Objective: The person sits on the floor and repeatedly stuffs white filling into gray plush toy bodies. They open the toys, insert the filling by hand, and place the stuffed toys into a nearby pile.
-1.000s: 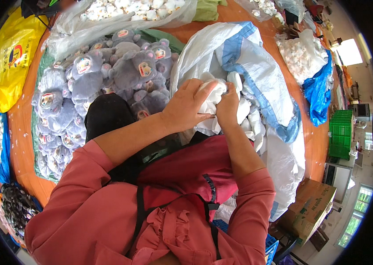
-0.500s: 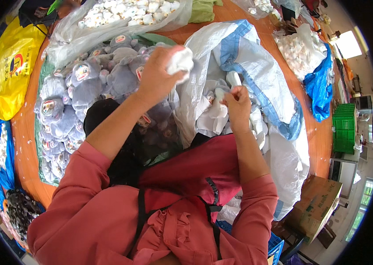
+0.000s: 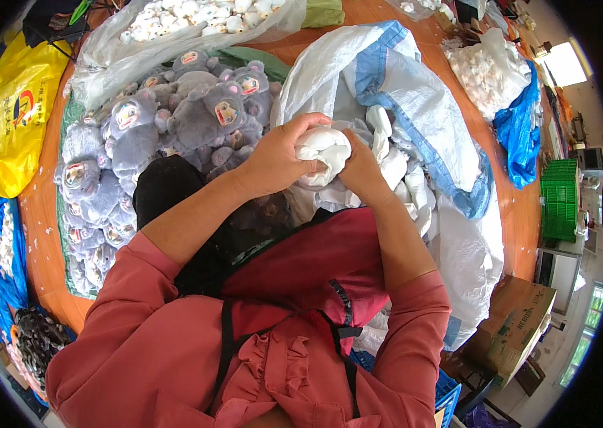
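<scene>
White cloth bundle (image 3: 323, 148) at woven sack (image 3: 319, 64) mouth — left hand (image 3: 278, 158), right hand (image 3: 362, 171) clamped on opposite sides; likely light, soft — best pinched by thick folds.

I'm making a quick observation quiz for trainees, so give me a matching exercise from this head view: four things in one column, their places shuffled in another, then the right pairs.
Things
1. White soft piece
2. Grey plush toys
3. Yellow bag
4. Green crate

Places
A. Near the picture's right edge, above the cardboard box
B. Heaped to the left of the large white sack with blue bands
C. Between the left hand and the right hand
D. Near the picture's left edge, in its upper half

Right pairs: 1-C, 2-B, 3-D, 4-A
</scene>
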